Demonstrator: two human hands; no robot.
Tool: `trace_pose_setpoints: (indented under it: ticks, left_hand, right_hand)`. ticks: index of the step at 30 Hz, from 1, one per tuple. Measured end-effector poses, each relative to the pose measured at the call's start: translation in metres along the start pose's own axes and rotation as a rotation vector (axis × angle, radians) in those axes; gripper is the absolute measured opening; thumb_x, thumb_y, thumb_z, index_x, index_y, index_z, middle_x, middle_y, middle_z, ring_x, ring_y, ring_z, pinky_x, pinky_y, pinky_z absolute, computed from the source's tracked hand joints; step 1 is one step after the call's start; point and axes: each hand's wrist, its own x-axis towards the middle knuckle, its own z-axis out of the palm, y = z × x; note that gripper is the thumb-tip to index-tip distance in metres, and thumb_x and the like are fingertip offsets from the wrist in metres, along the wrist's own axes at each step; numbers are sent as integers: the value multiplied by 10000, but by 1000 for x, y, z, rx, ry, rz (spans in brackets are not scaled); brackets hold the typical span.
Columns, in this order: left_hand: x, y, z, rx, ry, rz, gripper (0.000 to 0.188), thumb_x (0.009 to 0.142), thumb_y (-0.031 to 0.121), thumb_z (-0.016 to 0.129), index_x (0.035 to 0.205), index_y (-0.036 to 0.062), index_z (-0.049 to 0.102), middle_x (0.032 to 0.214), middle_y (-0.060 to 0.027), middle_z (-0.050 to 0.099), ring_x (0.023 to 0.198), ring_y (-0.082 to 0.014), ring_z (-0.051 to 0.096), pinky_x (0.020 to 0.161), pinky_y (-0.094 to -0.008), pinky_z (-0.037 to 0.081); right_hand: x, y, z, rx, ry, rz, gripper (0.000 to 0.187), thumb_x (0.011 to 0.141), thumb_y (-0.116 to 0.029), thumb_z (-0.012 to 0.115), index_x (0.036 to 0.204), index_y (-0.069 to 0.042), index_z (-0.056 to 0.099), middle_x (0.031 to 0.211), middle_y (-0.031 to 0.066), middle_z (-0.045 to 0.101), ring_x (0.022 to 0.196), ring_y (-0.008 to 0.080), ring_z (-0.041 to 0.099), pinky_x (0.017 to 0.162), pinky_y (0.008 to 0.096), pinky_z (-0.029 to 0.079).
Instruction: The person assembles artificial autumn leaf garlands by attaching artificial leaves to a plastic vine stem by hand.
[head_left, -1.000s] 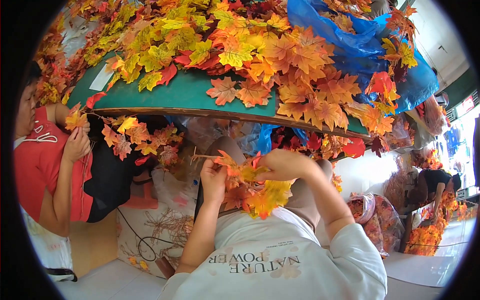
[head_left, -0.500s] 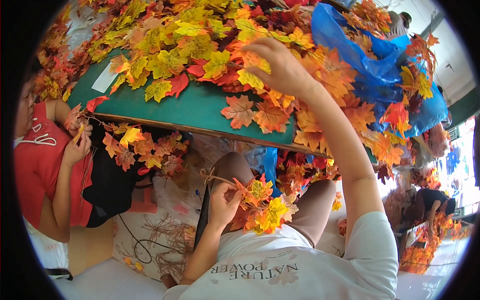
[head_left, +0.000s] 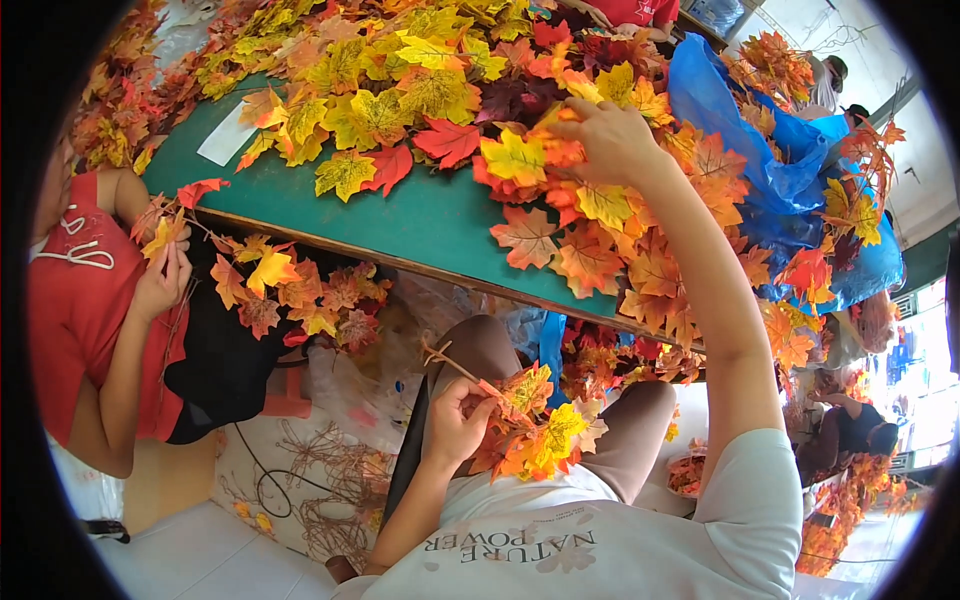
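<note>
My left hand (head_left: 460, 425), above my lap, is closed with thumb and fingers pinched on the stem of an artificial maple leaf spray (head_left: 540, 425). Its orange and yellow leaves hang to the right of my fingers, and a bare brown forked stem end sticks out beyond them to the upper left. My right arm stretches over the green table (head_left: 400, 225). There my right hand (head_left: 615, 145) lies on a pile of artificial maple leaves (head_left: 430, 95), its fingers spread among orange and yellow ones; leaves partly hide the fingertips.
Blue plastic bags (head_left: 720, 120) lie at the table's right end, and a white paper strip (head_left: 227, 135) on its left. At my left a person in a red top (head_left: 100, 310) holds another leaf spray (head_left: 290, 285). Brown bare stems (head_left: 340, 490) lie low on that side.
My right hand has come down from above the pile onto the leaves, and a few leaves beside it have shifted. My left hand keeps its hold, the spray's stem tilting slightly.
</note>
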Motion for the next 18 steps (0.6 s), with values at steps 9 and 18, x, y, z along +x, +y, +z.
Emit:
trace_pose_setpoints:
  ticks: [9,18]
  left_hand:
    - [0,0,4,-33,-6,-17,121,762,-76,628,820,1,554,812,-23,581,707,-71,586,593,-185,462]
    - [-5,10,13,47,-50,-24,109,754,-83,618,805,-4,563,806,-18,541,662,-61,564,569,-185,451]
  right_hand:
    - [24,7,-37,264,207,-310,546,685,-209,639,1220,-186,534,1221,143,492,1135,329,453,950,446,383]
    - [166,-1,8,10,167,-175,193,735,-9,559,922,-12,606,959,182,608,914,342,595,753,411,494]
